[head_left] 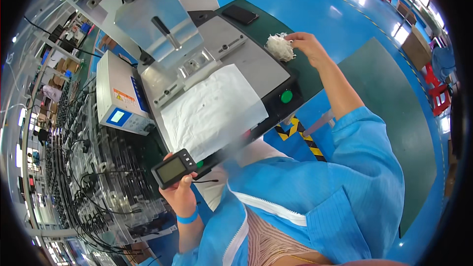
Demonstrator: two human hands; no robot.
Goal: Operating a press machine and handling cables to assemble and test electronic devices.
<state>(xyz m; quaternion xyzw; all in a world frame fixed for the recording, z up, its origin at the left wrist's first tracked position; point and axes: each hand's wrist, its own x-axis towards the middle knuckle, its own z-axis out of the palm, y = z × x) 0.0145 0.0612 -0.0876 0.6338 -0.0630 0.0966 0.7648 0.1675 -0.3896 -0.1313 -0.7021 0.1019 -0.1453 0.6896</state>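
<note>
Brushed metal press head point(157, 19), glossy black plastic device point(173, 169).

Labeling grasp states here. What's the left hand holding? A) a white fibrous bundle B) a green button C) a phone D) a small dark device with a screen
D: the left hand grips a small dark device with a screen at the bench's near edge, while the right hand reaches to the white fibrous bundle on the green mat.

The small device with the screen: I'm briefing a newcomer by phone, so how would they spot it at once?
Start at the grey press machine with the white sheet on its bed. Just off the sheet's near corner, the left hand grips the small dark device. Unlike the flat black phone at the far edge, it is chunky, handheld and has a pale grey screen.
</note>
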